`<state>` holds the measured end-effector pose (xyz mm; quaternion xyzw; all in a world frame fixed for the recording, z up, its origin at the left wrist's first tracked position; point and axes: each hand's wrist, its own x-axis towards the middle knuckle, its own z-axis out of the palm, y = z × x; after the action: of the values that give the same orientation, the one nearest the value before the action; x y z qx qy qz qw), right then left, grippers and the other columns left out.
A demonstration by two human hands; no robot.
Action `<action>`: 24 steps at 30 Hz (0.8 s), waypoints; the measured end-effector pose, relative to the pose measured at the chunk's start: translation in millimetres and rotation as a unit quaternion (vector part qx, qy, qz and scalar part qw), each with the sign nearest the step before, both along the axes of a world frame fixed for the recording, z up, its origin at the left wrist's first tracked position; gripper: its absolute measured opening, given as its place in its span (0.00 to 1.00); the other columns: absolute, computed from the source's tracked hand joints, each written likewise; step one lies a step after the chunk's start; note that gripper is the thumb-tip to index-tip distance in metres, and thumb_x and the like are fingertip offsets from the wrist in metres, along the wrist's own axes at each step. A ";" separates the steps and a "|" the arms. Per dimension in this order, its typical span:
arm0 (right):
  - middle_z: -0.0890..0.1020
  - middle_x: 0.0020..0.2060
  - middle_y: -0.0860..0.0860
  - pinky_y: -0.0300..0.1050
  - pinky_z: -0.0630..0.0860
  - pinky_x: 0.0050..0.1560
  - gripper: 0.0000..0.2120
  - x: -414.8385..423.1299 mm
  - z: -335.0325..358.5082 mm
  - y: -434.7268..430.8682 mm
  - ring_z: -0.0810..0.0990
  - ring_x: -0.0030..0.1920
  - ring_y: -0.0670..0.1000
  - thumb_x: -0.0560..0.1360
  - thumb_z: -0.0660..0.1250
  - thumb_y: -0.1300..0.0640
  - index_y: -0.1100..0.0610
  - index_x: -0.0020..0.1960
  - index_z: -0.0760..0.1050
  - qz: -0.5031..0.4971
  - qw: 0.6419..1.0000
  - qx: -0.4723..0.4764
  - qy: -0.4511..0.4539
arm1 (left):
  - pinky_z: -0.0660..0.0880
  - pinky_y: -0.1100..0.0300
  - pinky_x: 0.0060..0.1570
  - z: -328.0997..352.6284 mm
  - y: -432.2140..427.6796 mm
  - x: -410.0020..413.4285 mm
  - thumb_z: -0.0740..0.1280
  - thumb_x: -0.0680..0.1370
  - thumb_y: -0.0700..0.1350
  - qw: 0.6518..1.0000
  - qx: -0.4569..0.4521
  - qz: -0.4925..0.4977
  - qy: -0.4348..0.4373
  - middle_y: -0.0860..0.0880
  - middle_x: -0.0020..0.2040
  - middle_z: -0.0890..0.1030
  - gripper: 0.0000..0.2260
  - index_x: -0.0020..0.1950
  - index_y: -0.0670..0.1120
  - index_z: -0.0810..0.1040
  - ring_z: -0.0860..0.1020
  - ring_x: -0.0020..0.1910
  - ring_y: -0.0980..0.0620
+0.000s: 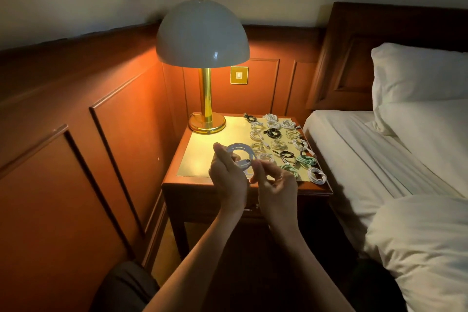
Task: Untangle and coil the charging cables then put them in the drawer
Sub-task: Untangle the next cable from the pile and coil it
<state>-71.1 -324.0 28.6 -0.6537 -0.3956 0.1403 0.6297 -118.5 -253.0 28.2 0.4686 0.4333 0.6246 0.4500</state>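
text: none readable | labels/brands/numbers: none | wall switch plate [238, 75] above the table's [202, 157] far edge: no legible marking

Left hand [228, 172] and right hand [276, 181] bare, knee [126, 286] dark-clad (lower left)

One nightstand [202, 157] bears one lamp [202, 33], three black coils [273, 132], two green coils [306, 159] and about eleven white coils [257, 135], with one more pale coil [239, 146] raised at its near edge.
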 end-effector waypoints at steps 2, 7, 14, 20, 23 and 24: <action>0.82 0.36 0.34 0.40 0.78 0.47 0.17 4.9 3.0 1.0 0.79 0.43 0.29 0.80 0.64 0.45 0.57 0.56 0.83 0.010 1.000 -0.017 0.025 | 0.74 0.72 0.35 3.0 -2.8 -1.1 0.50 0.85 0.54 1.000 0.015 0.001 0.009 0.51 0.40 0.81 0.19 0.50 0.45 0.76 0.81 0.39 0.64; 0.84 0.46 0.49 0.37 0.72 0.42 0.25 14.8 12.3 -0.3 0.78 0.43 0.42 0.72 0.56 0.25 0.37 0.59 0.78 0.073 0.997 -0.004 -0.019 | 0.75 0.71 0.35 8.7 -3.1 -5.3 0.49 0.84 0.57 0.997 0.080 0.003 0.019 0.50 0.39 0.81 0.22 0.52 0.44 0.76 0.81 0.39 0.62; 0.84 0.40 0.34 0.32 0.74 0.50 0.14 3.6 21.4 6.1 0.80 0.46 0.30 0.80 0.62 0.44 0.50 0.49 0.83 0.078 0.997 0.018 0.015 | 0.76 0.68 0.36 9.7 -6.0 0.4 0.49 0.79 0.63 0.997 0.065 -0.008 -0.035 0.48 0.39 0.81 0.32 0.55 0.37 0.77 0.82 0.39 0.57; 0.75 0.58 0.30 0.32 0.71 0.56 0.22 15.1 23.8 10.9 0.74 0.55 0.27 0.81 0.56 0.37 0.41 0.73 0.68 0.108 0.990 0.001 -0.092 | 0.78 0.66 0.37 7.3 -7.4 -0.6 0.52 0.85 0.53 0.993 0.107 -0.040 -0.023 0.51 0.38 0.82 0.21 0.51 0.40 0.77 0.83 0.39 0.57; 0.82 0.48 0.44 0.32 0.72 0.49 0.21 25.0 20.8 10.7 0.79 0.49 0.38 0.83 0.53 0.41 0.45 0.72 0.71 0.118 0.979 -0.006 -0.166 | 0.76 0.71 0.37 7.6 -0.8 -4.7 0.51 0.85 0.51 0.995 0.099 -0.013 -0.006 0.52 0.38 0.81 0.20 0.52 0.41 0.78 0.83 0.41 0.59; 0.81 0.40 0.45 0.30 0.71 0.43 0.20 25.4 19.7 11.1 0.79 0.42 0.40 0.83 0.53 0.42 0.45 0.72 0.71 0.134 0.978 -0.004 -0.157 | 0.76 0.71 0.37 7.6 0.5 -5.5 0.51 0.85 0.53 0.996 0.086 -0.006 -0.010 0.52 0.39 0.81 0.21 0.52 0.42 0.78 0.83 0.41 0.59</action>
<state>-45.7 -312.8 48.3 -0.6108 -0.5734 0.1203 0.5326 -124.0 -252.5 35.8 0.5020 0.3707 0.6614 0.4160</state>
